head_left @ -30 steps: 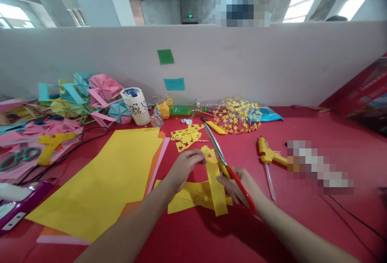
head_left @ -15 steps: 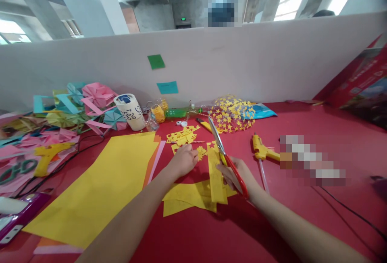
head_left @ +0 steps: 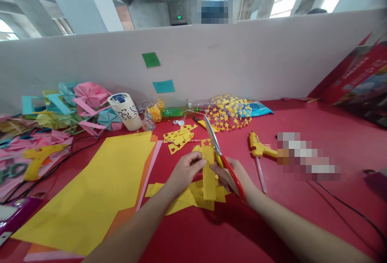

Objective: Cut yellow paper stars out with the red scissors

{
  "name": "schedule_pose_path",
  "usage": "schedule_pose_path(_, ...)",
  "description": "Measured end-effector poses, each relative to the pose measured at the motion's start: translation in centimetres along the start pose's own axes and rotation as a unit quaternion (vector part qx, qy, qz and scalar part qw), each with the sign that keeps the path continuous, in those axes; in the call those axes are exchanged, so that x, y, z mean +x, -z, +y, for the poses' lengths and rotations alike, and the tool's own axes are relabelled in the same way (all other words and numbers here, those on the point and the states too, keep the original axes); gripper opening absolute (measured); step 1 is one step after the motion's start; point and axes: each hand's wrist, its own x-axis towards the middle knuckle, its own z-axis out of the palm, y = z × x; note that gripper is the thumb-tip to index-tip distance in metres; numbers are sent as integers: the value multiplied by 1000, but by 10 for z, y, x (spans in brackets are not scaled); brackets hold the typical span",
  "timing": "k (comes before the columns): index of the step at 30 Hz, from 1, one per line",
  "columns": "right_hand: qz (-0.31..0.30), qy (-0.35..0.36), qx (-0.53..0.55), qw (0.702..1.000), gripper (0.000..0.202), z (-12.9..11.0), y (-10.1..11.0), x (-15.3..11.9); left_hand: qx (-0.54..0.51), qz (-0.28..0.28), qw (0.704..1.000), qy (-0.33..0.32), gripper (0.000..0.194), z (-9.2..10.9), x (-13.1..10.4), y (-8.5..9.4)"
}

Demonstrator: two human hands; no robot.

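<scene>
Red-handled scissors (head_left: 232,176) rest in my right hand (head_left: 234,174), their metal blades pointing up and away. The same hand's fingertips also meet the right edge of a narrow yellow paper strip (head_left: 209,180), held upright with star-shaped cutouts near its top. On the strip's left edge, the thumb and forefinger of my left hand (head_left: 188,170) are pinched. Behind the strip lies a small pile of yellow paper stars (head_left: 197,148), partly hidden. Yellow strips with star holes (head_left: 179,138) lie farther back. Several plain yellow paper pieces (head_left: 181,202) spread below my hands.
Large yellow sheets (head_left: 90,190) cover the left, near a yellow glue gun (head_left: 36,160) and folded paper shapes (head_left: 90,93). Another glue gun (head_left: 261,149) lies right. At the back are a white cup (head_left: 125,111), a green bottle (head_left: 173,112) and a star-covered clear dome (head_left: 228,113).
My left hand has moved right and toward me, from beside the small stars to the strip, and now pinches its edge. My right hand still holds the scissors. The view has shifted slightly.
</scene>
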Motion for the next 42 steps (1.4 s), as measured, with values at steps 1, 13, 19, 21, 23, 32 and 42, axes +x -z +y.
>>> schedule_pose_path(1, -3, 8, -5, 1000, 29, 0, 0, -1, -14, 12, 1000, 5, 21, 0, -1, 1)
schedule_pose_path(13, -97, 63, -267, 957, 32, -5, 12, -4, -214, 199, 956, 5, 21, -17, -7, 38)
schedule_pose_path(19, -168, 50, -298, 938, 36, -6, 10, -12, -168, 218, 961, -16, 23, -18, -11, 44)
schedule_pose_path(21, -180, 39, -278, 943, 36, -7, 8, -14, -157, 204, 966, -23, 24, -17, -12, 44)
schedule_pose_path(23, -190, 31, -262, 946, 37, -8, 7, -15, -151, 189, 970, -31, 24, -16, -13, 44)
schedule_pose_path(32, -206, -2, -222, 953, 44, -11, 3, -13, -154, 175, 972, -34, 18, -16, -13, 44)
schedule_pose_path(42, -174, -62, -176, 967, 44, -7, -6, -17, -218, 173, 960, -26, 12, -18, -12, 41)
